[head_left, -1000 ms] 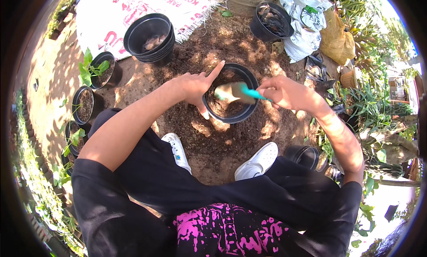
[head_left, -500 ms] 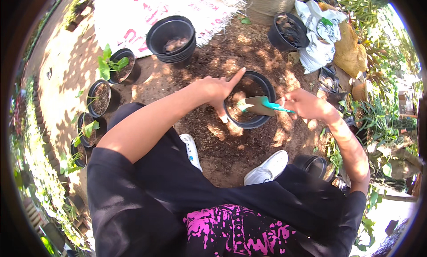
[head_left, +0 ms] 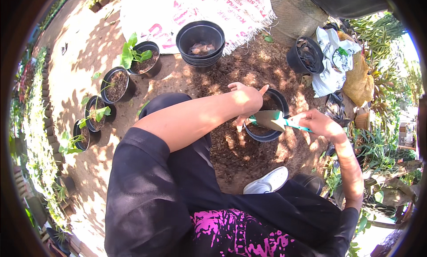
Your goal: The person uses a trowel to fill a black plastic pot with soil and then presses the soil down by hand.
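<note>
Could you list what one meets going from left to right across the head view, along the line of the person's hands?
Row of small potted seedlings → left hand on the rim of the black pot → trowel → right hand → white bag → yellow-brown sack.

Layout around the centre pot [head_left: 267, 134], which stands on the soil patch [head_left: 235, 154].

Left hand [head_left: 246, 101] rests on the centre pot's left rim; right hand [head_left: 316, 123] sits right of it, holding the trowel [head_left: 271, 120] over its mouth. Stacked pots [head_left: 201, 43] lie behind-left, on the sack [head_left: 195, 8] edge. Another pot [head_left: 304, 56] stands behind-right. Four seedling pots [head_left: 116, 84] line up far left. A shoe [head_left: 268, 181] lies in front.
</note>
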### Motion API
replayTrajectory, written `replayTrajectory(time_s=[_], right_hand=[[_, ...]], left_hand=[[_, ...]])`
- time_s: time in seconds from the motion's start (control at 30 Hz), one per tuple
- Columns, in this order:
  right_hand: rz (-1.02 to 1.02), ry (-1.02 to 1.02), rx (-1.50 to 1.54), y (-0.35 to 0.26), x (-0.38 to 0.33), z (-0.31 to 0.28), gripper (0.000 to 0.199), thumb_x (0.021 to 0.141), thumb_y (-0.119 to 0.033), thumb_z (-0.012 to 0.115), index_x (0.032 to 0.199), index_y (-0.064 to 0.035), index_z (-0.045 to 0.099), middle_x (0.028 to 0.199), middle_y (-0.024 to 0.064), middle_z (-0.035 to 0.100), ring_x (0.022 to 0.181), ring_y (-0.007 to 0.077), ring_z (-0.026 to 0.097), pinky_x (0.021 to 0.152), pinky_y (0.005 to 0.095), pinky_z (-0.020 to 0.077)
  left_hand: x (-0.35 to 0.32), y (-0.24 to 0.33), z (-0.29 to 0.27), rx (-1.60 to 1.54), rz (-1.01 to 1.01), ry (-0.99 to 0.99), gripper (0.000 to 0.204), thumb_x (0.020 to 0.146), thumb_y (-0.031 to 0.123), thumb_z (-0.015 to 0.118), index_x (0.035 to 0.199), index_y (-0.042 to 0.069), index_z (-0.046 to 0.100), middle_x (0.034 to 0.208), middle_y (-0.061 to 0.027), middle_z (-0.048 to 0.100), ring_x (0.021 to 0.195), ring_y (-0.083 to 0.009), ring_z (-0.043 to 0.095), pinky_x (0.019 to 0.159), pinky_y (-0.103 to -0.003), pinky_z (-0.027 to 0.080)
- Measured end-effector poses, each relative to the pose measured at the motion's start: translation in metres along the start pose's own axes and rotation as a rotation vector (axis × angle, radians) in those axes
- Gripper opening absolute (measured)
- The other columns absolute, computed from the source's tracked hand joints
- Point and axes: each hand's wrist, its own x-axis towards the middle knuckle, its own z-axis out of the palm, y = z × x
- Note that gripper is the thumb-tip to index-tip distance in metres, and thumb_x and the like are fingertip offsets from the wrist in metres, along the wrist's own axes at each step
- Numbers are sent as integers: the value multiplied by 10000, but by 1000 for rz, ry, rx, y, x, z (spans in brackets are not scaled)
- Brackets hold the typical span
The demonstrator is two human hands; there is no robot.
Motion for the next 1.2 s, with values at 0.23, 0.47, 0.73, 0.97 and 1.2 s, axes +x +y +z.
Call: replayTrajectory(time_s=[0.23,0.47,0.73,0.97,1.2], right_hand=[[-258,110,-32,23,21,9,367,1024,-271,647,1312,-49,694,929,30,742,760,65,592,692,264,501],[-277,132,20,33,25,11,366,1026,-186,584,1365,-79,669,774,13,682,635,71,560,608,277,469],[-265,217,-134,25,21,13,379,1016,-112,592,1383,-27,632,991,69,754,795,97,649,739,282,532],[-298,375,-282,25,17,19,394,988,-201,634,1353,-54,661,746,103,714,669,130,681,627,325,523],[-305,388,-411,20,-1,24,310,995,-313,633,1233,-139,725,753,171,696,670,311,697,635,397,533]], left_hand=[[-15,-23,-28,-127,144,187,1248,578,566,963,1522,102,291,1396,-166,626,1257,-350,607,1050,-457,488],[-8,-40,-37,-70,148,150,813,869,553,755,1492,105,486,1326,-135,682,1269,-319,609,1078,-459,485],[5,-44,-37,-81,101,13,431,1035,438,576,1017,81,818,1084,-31,786,1155,-249,678,1006,-440,537],[25,-47,-35,-26,182,31,363,1057,333,551,1039,69,800,1023,-14,797,1024,-211,710,971,-408,543],[14,-51,-42,-102,235,89,266,948,120,560,1057,19,780,1069,-93,787,985,-259,745,877,-435,598]])
